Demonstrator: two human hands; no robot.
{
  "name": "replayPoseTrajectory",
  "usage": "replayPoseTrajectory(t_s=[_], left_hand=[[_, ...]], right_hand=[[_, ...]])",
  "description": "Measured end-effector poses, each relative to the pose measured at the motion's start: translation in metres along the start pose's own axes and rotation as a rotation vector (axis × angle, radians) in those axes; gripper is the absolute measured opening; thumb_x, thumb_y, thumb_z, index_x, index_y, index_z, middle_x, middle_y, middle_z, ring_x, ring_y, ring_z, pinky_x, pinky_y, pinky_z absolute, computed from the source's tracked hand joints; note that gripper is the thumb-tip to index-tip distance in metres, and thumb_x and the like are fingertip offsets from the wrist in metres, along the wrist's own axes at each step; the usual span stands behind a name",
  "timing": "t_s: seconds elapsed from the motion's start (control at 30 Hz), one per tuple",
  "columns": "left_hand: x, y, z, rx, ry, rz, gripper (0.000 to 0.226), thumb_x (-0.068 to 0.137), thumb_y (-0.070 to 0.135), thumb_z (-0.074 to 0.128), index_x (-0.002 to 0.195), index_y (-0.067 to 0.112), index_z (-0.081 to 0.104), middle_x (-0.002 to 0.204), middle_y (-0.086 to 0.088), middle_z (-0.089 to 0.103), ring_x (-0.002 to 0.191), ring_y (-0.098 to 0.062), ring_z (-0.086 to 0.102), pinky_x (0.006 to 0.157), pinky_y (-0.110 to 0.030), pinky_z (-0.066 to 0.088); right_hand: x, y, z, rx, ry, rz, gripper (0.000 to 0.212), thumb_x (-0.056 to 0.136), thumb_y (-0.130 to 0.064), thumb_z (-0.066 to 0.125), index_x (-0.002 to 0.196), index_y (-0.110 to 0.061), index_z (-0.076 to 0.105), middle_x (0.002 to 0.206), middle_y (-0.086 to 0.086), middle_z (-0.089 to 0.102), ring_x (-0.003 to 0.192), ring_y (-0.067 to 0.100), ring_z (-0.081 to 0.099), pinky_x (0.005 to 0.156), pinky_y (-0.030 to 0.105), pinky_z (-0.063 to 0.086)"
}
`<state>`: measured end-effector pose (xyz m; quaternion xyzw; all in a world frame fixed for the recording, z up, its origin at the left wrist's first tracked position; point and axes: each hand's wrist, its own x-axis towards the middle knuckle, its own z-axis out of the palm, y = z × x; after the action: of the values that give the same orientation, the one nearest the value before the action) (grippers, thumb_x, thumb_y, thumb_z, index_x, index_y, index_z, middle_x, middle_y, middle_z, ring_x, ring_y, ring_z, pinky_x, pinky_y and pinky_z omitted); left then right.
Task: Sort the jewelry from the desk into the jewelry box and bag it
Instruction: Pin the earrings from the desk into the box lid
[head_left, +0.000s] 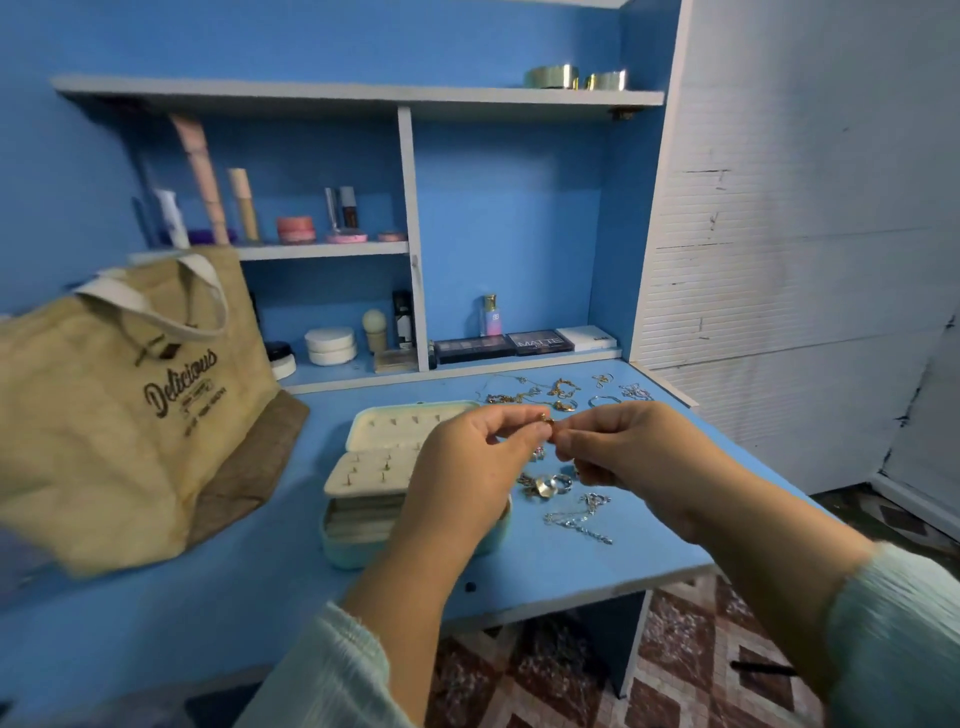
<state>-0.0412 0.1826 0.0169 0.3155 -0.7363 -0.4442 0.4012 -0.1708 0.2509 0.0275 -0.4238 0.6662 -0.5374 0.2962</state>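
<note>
A pale green jewelry box (363, 540) lies open on the blue desk (260, 597), its cream lid (395, 423) and stud panel (366, 470) showing. Above it my left hand (475, 462) and my right hand (631, 457) meet, both pinching a small gold earring (545, 419) between fingertips. Silver rings and a chain (576, 512) lie on the desk under my right hand. Gold and silver pieces (561, 392) are scattered further back. A beige jute bag (119, 410) printed "Delicious" stands at the left.
Shelves behind hold cosmetics: tubes and jars (244, 213), white pots (330, 345), makeup palettes (524, 343). Gold bangles (571, 78) sit on the top shelf. A white wall panel (805, 208) bounds the right. The desk's right edge drops to a patterned floor (675, 649).
</note>
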Motion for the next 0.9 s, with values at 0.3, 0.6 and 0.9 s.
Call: replayPoseTrajectory(t_s=[0.3, 0.6, 0.9], left_hand=[[-0.016, -0.002, -0.022, -0.039, 0.066, -0.019, 0.008, 0.083, 0.031, 0.067, 0.080, 0.039, 0.068, 0.072, 0.019, 0.065, 0.059, 0.011, 0.055, 0.058, -0.016, 0.046], [-0.023, -0.008, -0.043, -0.016, 0.001, 0.051, 0.026, 0.087, 0.023, 0.063, 0.084, 0.049, 0.065, 0.097, 0.019, 0.069, 0.092, 0.003, 0.063, 0.084, -0.019, 0.048], [-0.025, -0.008, -0.066, -0.021, -0.141, 0.043, 0.033, 0.092, 0.018, 0.057, 0.097, 0.051, 0.061, 0.087, 0.025, 0.064, 0.078, 0.008, 0.058, 0.073, -0.007, 0.042]], right_hand=[[-0.012, -0.019, 0.018, -0.044, -0.002, -0.042, 0.014, 0.086, -0.014, 0.066, 0.074, -0.020, 0.073, 0.061, -0.007, 0.066, 0.057, 0.008, 0.056, 0.065, 0.022, 0.052], [-0.016, -0.034, 0.035, -0.047, -0.170, 0.020, 0.008, 0.085, -0.007, 0.065, 0.080, -0.006, 0.071, 0.065, 0.003, 0.063, 0.057, 0.014, 0.048, 0.063, 0.027, 0.046], [-0.011, -0.036, 0.040, 0.095, -0.458, 0.130, 0.016, 0.087, -0.004, 0.058, 0.072, -0.010, 0.063, 0.060, -0.001, 0.059, 0.052, 0.008, 0.047, 0.049, 0.015, 0.046]])
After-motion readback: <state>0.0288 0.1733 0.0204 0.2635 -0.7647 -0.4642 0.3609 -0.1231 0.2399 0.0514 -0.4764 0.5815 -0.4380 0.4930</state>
